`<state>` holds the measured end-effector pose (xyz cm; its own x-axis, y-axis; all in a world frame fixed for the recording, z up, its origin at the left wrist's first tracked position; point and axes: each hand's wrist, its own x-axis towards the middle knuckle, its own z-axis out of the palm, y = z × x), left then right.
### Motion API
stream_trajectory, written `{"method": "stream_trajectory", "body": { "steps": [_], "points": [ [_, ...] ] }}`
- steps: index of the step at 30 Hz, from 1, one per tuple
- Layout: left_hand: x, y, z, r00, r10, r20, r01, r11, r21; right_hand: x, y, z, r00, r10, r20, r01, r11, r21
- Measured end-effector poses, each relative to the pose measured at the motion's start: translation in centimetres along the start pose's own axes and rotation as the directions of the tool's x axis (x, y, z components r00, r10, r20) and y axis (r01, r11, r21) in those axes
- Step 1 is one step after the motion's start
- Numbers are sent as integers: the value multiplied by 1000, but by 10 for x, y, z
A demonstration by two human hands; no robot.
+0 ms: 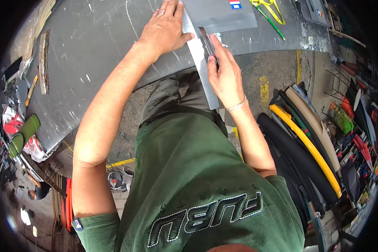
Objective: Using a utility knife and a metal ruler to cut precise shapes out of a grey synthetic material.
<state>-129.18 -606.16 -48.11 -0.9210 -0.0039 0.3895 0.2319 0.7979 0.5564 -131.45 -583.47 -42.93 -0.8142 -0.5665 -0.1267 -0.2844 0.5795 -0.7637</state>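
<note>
**Both hands on a metal strip at the tabletop's near edge**

Left edge of the tabletop [84, 54]: grey sheet-metal surface, scratched and chalk-marked. A long rusty-looking bar [43, 62] lies along that left edge, a yellow-handled tool [31, 90] just beside it. Off the edge, lower down, a green roll [24, 135] rests on red-and-white plastic bags [12, 122].

Left hand [166, 28]: flat, palm down, fingers spread and stretched away from the body, ring on one finger. It presses on the tabletop at the left side of a long grey metal strip [201, 63]; the thumb touches the strip's edge. It grips nothing.

The strip runs from the middle of the tabletop out over the near edge, its free end hanging above the person's lap.

Right hand [225, 73]: fingers curled shut around a small dark-handled blade tool [208, 45], tip laid on the strip. Bracelet on the wrist.

Far edge, right of centre: a small rectangular label [235, 4] with red, white and blue bands on a grey sheet. Right of it, a green pencil [271, 22] and yellow-handled snips [266, 6].

On the floor to the right: black foam tubes [290, 155], one yellow tube [306, 145], a tan roll [315, 122].
</note>
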Motion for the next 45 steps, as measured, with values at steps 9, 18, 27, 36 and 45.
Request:
{"method": "stream_trajectory", "body": {
  "steps": [9,18,27,36,45],
  "points": [
    [49,45,-12,749,-527,402,320,819,477,1,6,6,999,-36,-16,35,995,-94],
    [46,43,-14,753,-515,410,313,828,465,3,6,11,999,-38,-7,37,991,-126],
    [50,46,-15,731,-527,434,311,823,476,3,6,9,998,-57,35,63,977,-204],
    [15,8,12,895,-365,256,253,889,381,11,-14,0,990,17,138,25,954,-300],
    [47,43,-14,738,-524,424,307,821,480,17,-21,-10,973,56,224,28,935,-353]
  ]
}}
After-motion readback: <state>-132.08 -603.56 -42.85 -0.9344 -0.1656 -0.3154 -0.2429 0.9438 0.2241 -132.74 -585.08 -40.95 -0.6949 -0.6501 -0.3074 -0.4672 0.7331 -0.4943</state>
